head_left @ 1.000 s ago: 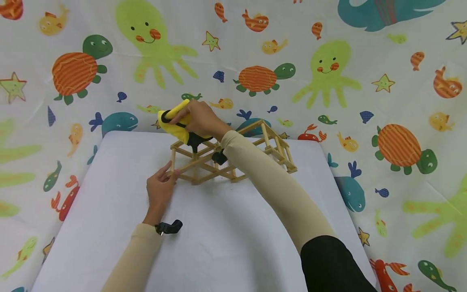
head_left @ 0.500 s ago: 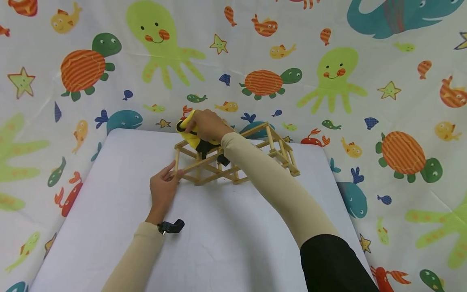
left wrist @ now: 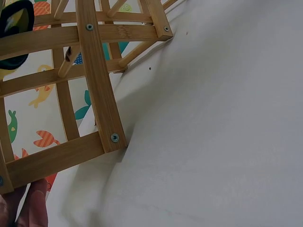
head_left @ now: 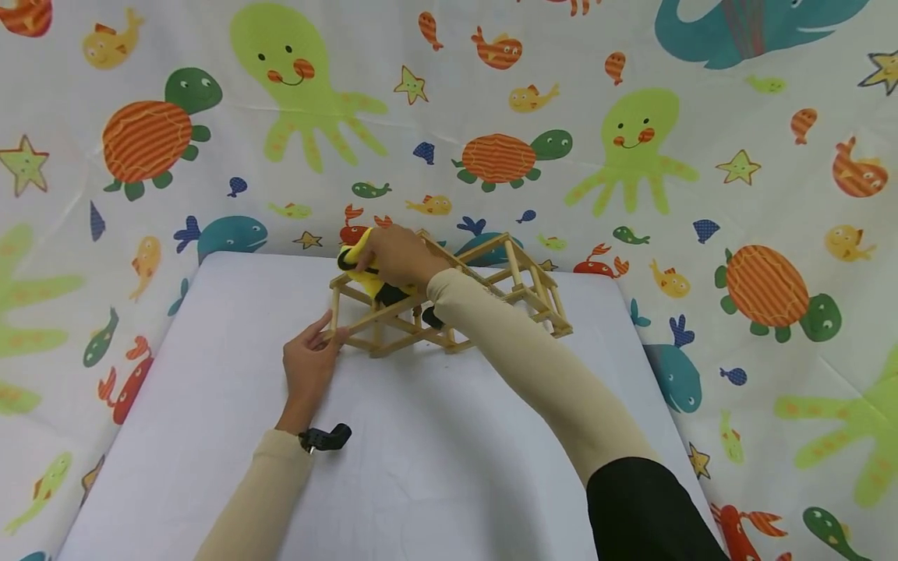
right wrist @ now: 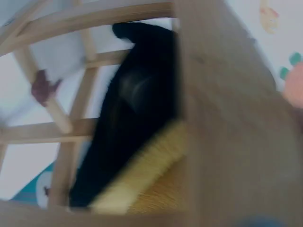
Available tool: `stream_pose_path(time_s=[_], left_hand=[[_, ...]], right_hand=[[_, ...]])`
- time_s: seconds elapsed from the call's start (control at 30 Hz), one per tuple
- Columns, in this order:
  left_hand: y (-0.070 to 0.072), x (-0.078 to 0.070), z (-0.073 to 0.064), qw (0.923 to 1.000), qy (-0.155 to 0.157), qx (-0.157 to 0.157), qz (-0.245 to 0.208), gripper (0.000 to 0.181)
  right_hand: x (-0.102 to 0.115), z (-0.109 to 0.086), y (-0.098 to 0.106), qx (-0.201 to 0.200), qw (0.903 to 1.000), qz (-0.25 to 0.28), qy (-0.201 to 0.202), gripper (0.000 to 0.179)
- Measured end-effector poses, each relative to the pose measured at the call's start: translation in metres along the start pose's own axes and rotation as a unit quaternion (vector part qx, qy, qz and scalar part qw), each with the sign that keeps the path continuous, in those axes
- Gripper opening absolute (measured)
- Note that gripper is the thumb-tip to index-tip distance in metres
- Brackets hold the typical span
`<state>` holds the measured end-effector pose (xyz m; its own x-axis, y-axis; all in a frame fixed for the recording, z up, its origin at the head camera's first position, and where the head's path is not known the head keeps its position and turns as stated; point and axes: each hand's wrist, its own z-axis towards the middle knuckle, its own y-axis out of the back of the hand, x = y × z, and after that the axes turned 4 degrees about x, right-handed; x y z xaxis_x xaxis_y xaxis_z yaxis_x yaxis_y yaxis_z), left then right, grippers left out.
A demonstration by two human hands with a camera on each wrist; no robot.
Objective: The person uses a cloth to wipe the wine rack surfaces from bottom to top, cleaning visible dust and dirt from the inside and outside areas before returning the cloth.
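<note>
A slatted wooden rack (head_left: 410, 336) stands at the far side of the white table, screws showing in its slats in the left wrist view. My left hand (head_left: 309, 366) grips its near left corner between thumb and fingers. Above the rack's left part my right hand (head_left: 400, 255) holds a soft yellow-and-black item (head_left: 356, 261), fuzzy like plush or fabric; its exact kind is unclear. The item's black lower part (right wrist: 137, 99) reaches down among the slats in the right wrist view. My right hand hides much of it in the head view.
The table (head_left: 421, 467) has a white covering, with its far edge just behind the rack. A white curtain (head_left: 435, 93) printed with sea animals hangs behind and at both sides. Black camera mounts (head_left: 326, 438) sit on my wrists.
My right hand has moved down and slightly right, lowering the yellow-and-black item from above the rack to among its slats. My left hand keeps its hold on the corner.
</note>
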<state>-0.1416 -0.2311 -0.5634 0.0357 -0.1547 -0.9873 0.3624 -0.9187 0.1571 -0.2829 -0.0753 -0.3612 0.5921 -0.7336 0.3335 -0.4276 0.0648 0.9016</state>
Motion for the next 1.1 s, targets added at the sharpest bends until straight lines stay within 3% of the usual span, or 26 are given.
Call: stream_pose_path(time_s=[0.13, 0.2, 0.33, 0.43, 0.53, 0.6, 0.67, 0.73, 0.87, 0.93, 1.03, 1.1], left_hand=[[-0.001, -0.001, 0.0, 0.9999, 0.004, 0.0, 0.016, 0.057], [0.0, -0.001, 0.0, 0.9998, 0.007, 0.001, 0.016, 0.058], [0.001, -0.002, 0.0, 0.9999, 0.012, 0.006, 0.005, 0.057], [0.001, -0.001, 0.0, 0.9998, 0.017, 0.007, -0.006, 0.056], [-0.001, -0.001, -0.001, 0.9996, 0.022, 0.011, -0.013, 0.055], [-0.001, -0.001, -0.001, 0.9994, 0.023, 0.015, -0.02, 0.055], [-0.001, -0.002, -0.002, 0.9993, 0.024, 0.02, -0.021, 0.056], [0.0, -0.002, -0.003, 0.999, 0.027, 0.028, -0.02, 0.057], [0.005, -0.005, -0.004, 0.9982, 0.039, 0.045, -0.011, 0.059], [0.008, -0.005, -0.004, 0.9976, 0.045, 0.051, -0.012, 0.059], [0.012, -0.005, -0.004, 0.9966, 0.058, 0.056, -0.021, 0.058], [0.015, -0.004, -0.004, 0.9957, 0.068, 0.058, -0.024, 0.057]], right_hand=[[0.002, -0.011, 0.004, 0.057, 0.9965, 0.056, 0.026, 0.038], [0.003, -0.014, 0.005, 0.045, 0.9957, 0.07, 0.039, 0.036], [0.003, -0.019, 0.003, -0.004, 0.9981, 0.039, 0.046, 0.039], [0.003, -0.023, -0.003, 0.011, 0.998, 0.009, 0.061, 0.042], [0.003, -0.029, -0.004, 0.029, 0.9971, 0.033, 0.062, 0.041], [0.001, -0.034, -0.002, 0.0, 0.9961, 0.069, 0.055, 0.039], [-0.001, -0.042, 0.001, -0.054, 0.9898, 0.124, 0.044, 0.036], [-0.003, -0.055, 0.002, -0.13, 0.9706, 0.195, 0.052, 0.033], [-0.008, -0.083, -0.002, -0.274, 0.9037, 0.309, 0.112, 0.03], [-0.01, -0.096, -0.004, -0.322, 0.8771, 0.331, 0.131, 0.03], [-0.01, -0.112, -0.007, -0.368, 0.8552, 0.341, 0.128, 0.032], [-0.009, -0.12, -0.011, -0.378, 0.855, 0.336, 0.114, 0.032]])
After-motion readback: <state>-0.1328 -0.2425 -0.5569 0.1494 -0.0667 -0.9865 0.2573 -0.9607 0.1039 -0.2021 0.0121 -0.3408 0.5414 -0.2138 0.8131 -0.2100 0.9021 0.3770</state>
